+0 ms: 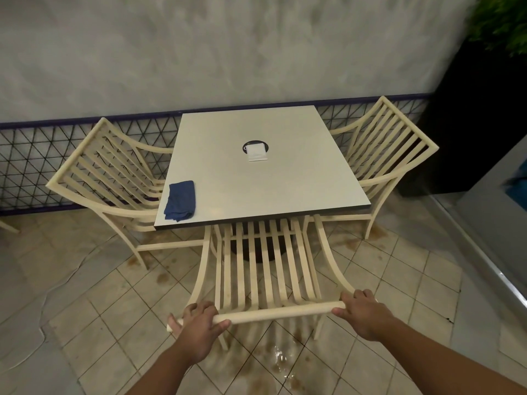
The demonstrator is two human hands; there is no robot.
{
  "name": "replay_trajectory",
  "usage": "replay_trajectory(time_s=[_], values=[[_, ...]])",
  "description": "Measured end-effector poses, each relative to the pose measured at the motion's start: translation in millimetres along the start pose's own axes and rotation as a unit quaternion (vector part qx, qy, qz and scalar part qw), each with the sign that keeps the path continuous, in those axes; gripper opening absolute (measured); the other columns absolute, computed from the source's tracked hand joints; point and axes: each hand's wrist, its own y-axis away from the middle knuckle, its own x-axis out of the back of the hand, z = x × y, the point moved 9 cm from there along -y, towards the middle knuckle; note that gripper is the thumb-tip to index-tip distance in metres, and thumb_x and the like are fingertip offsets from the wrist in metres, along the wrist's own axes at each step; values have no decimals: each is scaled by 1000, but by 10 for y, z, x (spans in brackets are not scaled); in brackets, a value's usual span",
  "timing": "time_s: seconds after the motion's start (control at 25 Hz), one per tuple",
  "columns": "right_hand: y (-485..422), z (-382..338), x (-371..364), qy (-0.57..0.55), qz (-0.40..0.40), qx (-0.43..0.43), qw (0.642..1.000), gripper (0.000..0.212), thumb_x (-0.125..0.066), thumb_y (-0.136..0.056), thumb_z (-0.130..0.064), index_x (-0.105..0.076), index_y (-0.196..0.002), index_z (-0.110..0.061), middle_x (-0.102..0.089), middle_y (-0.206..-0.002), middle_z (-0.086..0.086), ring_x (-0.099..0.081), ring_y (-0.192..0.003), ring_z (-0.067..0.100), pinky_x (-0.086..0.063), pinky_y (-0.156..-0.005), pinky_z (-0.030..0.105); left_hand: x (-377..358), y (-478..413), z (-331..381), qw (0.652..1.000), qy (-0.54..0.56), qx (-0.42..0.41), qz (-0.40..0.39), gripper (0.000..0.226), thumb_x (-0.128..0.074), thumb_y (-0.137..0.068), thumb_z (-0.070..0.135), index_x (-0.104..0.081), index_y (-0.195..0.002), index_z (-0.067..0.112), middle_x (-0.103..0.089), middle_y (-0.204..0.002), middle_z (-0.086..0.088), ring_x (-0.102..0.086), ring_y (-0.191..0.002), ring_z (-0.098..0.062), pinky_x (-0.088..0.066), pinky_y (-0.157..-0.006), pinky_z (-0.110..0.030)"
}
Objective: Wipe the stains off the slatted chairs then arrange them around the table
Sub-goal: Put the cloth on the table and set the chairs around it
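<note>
- At the near side of the table (285, 189), the near chair (265, 269) stands with its back toward the person and the front of its seat tucked under the tabletop.
- The left hand (196, 323) is curled round the left end of that chair's top rail (279, 310), fingers wrapped over it.
- The right hand (362, 312) grips the rail's right end the same way.
- The left chair (108, 172) sits pushed in at the table's left side and the right chair (385, 146) at its right, both facing inward.
- A blue cloth (181, 201) lies crumpled on the table's near-left corner, well apart from both hands.
- A small white item (256, 153) rests on a dark disc at the table's middle, perhaps a napkin holder; it is too small to tell.
- The tiled floor (114, 295) carries brown blotches, with a glinting wet patch (279, 357) below the near chair's back.
- A black mesh fence (28, 166) runs along the wall behind.
</note>
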Motion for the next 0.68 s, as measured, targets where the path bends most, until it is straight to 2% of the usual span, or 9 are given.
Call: replay_trajectory(time_s=[0.24, 0.48, 0.68], values=[[-71, 17, 6, -4, -8, 14, 1000, 44, -30, -102, -63, -42, -130, -31, -47, -132, 2, -37, -121, 19, -46, -97, 41, 6, -27, 3, 1000, 5, 9, 13, 30, -42, -98, 67, -49, -106, 39, -31, -152, 22, -15, -149, -23, 8, -115, -64], [-222, -9, 65, 1, -4, 21, 1000, 40, -32, -102, -62, -43, -127, -32, -46, -129, 0, -38, -119, 18, -46, -97, 43, 55, -130, -11, 1000, 7, 17, 21, 37, -38, -94, 71, -48, -107, 39, -33, -150, 23, -18, -147, -21, 5, -116, -63], [-293, -22, 119, 10, -4, 25, 1000, 40, -31, -102, -62, -42, -125, -32, -46, -128, 1, -38, -117, 18, -48, -95, 44, 89, -144, -12, 999, 18, 22, 28, 31, -42, -98, 67, -49, -107, 37, -34, -152, 21, -16, -149, -22, 8, -117, -63]])
